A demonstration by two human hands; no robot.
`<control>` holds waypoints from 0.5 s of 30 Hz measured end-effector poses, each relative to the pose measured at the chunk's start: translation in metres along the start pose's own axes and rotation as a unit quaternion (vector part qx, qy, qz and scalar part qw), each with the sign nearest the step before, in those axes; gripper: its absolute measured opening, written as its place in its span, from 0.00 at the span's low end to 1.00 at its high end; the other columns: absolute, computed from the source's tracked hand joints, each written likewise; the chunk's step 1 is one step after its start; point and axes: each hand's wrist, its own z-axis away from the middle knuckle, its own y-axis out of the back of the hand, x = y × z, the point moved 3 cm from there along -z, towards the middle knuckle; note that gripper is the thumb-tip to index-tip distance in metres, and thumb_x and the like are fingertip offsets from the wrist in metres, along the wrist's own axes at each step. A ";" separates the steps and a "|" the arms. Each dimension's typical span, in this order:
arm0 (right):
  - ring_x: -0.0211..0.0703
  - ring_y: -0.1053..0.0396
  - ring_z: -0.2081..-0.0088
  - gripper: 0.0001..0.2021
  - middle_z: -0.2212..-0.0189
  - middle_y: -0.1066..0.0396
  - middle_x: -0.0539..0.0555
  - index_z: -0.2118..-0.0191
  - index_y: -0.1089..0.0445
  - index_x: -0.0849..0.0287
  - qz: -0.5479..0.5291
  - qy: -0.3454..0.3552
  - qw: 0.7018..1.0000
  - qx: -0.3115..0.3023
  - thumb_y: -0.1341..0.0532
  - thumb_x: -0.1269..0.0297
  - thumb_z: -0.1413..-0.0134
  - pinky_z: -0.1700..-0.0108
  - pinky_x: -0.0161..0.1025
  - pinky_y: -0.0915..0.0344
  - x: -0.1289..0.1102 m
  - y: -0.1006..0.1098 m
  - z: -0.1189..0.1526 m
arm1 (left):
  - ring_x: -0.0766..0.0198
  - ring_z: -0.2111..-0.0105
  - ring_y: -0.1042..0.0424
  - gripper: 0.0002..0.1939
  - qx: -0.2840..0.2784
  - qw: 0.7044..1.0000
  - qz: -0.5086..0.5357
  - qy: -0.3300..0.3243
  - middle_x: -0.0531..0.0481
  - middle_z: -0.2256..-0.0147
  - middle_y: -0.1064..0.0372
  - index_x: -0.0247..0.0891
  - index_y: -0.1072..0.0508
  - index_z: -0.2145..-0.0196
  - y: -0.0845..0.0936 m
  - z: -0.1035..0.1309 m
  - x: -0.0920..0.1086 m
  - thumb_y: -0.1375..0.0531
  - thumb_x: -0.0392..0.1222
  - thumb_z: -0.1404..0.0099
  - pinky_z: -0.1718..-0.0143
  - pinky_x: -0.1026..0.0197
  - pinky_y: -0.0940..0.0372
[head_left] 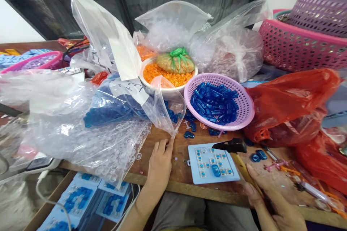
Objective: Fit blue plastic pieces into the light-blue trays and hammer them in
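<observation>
On the wooden table near its front edge lies a light blue square plate (199, 177) with small blue and clear pieces on it and one larger dark blue piece (216, 170). My right hand (271, 195), at the lower right, grips the wooden handle of a hammer (230, 145), whose black head hangs over the plate's upper right corner. My left hand (160, 162) rests on the table left of the plate, fingers curled, its fingertips at the corner of a clear plastic bag (173, 110). Behind the plate stands a lilac basket (246, 106) of dark blue pieces.
A white bowl (159, 89) holds orange pieces and a green-tied bag. Clear bags (62, 126) cover the left; a red bag (287, 104) and pink basket (300, 48) stand right. Tools and loose parts lie at right. Below left, a box holds more blue plates (78, 198).
</observation>
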 end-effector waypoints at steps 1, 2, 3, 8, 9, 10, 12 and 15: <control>0.39 0.24 0.52 0.17 0.49 0.24 0.54 0.42 0.32 0.57 0.001 -0.004 1.000 0.000 0.41 0.65 0.35 0.45 0.30 0.35 0.001 -0.001 0.000 | 0.55 0.59 0.29 0.21 -0.010 1.000 -0.008 -0.003 0.41 0.55 0.29 0.37 0.28 0.46 0.000 0.004 0.000 0.51 0.28 0.32 0.59 0.53 0.28; 0.39 0.23 0.52 0.17 0.49 0.24 0.54 0.43 0.32 0.57 -0.001 -0.007 1.000 -0.001 0.41 0.65 0.35 0.45 0.30 0.35 0.003 -0.002 0.001 | 0.54 0.59 0.29 0.20 -0.017 1.000 -0.010 -0.005 0.41 0.54 0.29 0.37 0.29 0.45 0.000 0.008 -0.001 0.50 0.30 0.32 0.58 0.53 0.28; 0.39 0.23 0.53 0.17 0.49 0.24 0.54 0.43 0.32 0.58 -0.004 -0.010 1.000 -0.003 0.41 0.65 0.35 0.44 0.30 0.36 0.004 -0.003 0.002 | 0.54 0.58 0.29 0.19 -0.017 1.000 -0.004 -0.003 0.40 0.53 0.29 0.37 0.30 0.44 0.003 0.011 -0.001 0.49 0.32 0.31 0.58 0.52 0.28; 0.40 0.24 0.52 0.18 0.49 0.24 0.53 0.42 0.32 0.57 -0.007 -0.018 1.000 -0.017 0.41 0.64 0.35 0.42 0.33 0.39 0.010 -0.006 0.004 | 0.55 0.56 0.27 0.13 0.023 0.993 0.107 0.049 0.44 0.56 0.27 0.40 0.28 0.50 0.016 0.018 -0.010 0.49 0.39 0.28 0.53 0.52 0.29; 0.40 0.24 0.52 0.18 0.49 0.24 0.53 0.41 0.32 0.57 -0.005 -0.021 1.000 -0.016 0.41 0.64 0.35 0.41 0.34 0.40 0.011 -0.006 0.004 | 0.56 0.58 0.26 0.13 0.025 0.991 0.123 0.054 0.45 0.58 0.26 0.40 0.26 0.53 0.018 0.017 -0.012 0.49 0.39 0.27 0.54 0.53 0.29; 0.40 0.24 0.51 0.18 0.49 0.24 0.53 0.41 0.32 0.56 -0.005 -0.023 1.000 -0.016 0.41 0.63 0.35 0.41 0.34 0.40 0.012 -0.006 0.004 | 0.57 0.59 0.26 0.12 0.023 0.989 0.134 0.059 0.46 0.60 0.26 0.40 0.26 0.54 0.019 0.016 -0.013 0.49 0.39 0.28 0.55 0.53 0.29; 0.40 0.24 0.51 0.18 0.49 0.24 0.52 0.41 0.33 0.56 -0.004 -0.027 0.999 -0.016 0.41 0.63 0.35 0.42 0.34 0.39 0.012 -0.005 0.005 | 0.57 0.59 0.25 0.13 0.009 0.986 0.151 0.070 0.46 0.59 0.26 0.40 0.27 0.50 0.020 0.013 -0.012 0.47 0.39 0.28 0.55 0.53 0.28; 0.40 0.24 0.51 0.18 0.49 0.24 0.51 0.41 0.33 0.54 -0.015 -0.026 0.999 -0.013 0.42 0.63 0.34 0.44 0.31 0.38 0.012 -0.005 0.005 | 0.56 0.56 0.26 0.15 -0.017 0.983 0.172 0.055 0.45 0.56 0.26 0.41 0.29 0.47 0.019 0.007 -0.006 0.46 0.38 0.30 0.53 0.52 0.29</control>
